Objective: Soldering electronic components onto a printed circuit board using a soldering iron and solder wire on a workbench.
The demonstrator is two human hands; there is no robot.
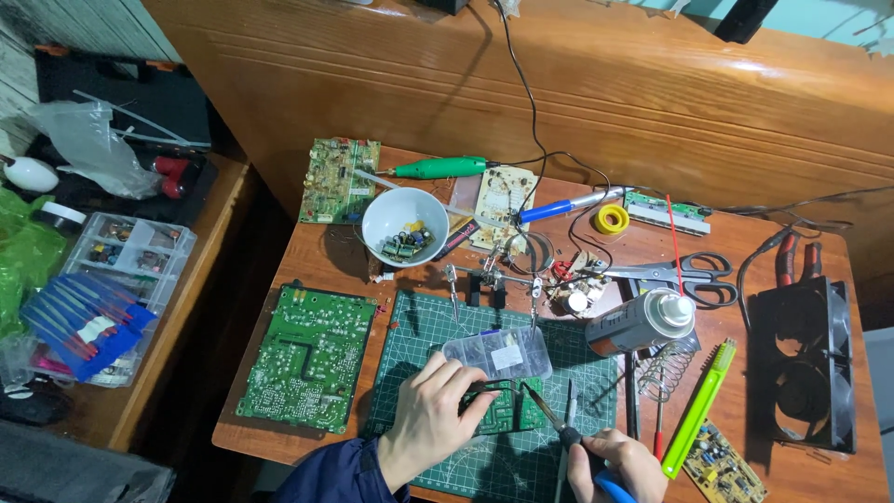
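Pinched between the fingers of the left hand (430, 414) is a small green circuit board (507, 413), which lies flat on the green cutting mat (424, 335) near the front edge of the wooden table (792, 470). The fingers curl over the board's left side and press it down. The right hand (610, 463) is closed round the blue handle of a soldering iron (556, 427), whose dark tip points up and to the left and ends just over the board's right part; whether the tip actually touches the board is hard to tell from this angle.

Just behind the board, a clear plastic parts box (498, 353) sits on the mat, and behind that stands a helping-hand stand (492, 279) with clips. To the left of the mat lies a large green circuit board (309, 359), well apart from the hands. Further back, a white bowl (405, 226) holds small components, with another circuit board (339, 180) to its left and a green rotary tool (438, 168) behind it.

To the right of the mat, a spray can (641, 321) lies tilted on its side beside a coiled iron holder (666, 368). A light green toothbrush (700, 406) lies near the right hand, and scissors (684, 277) rest behind the can. A black fan frame (803, 365) occupies the table's right end, with red-handled pliers (796, 256) behind it. A roll of yellow tape (612, 219) sits near the back edge
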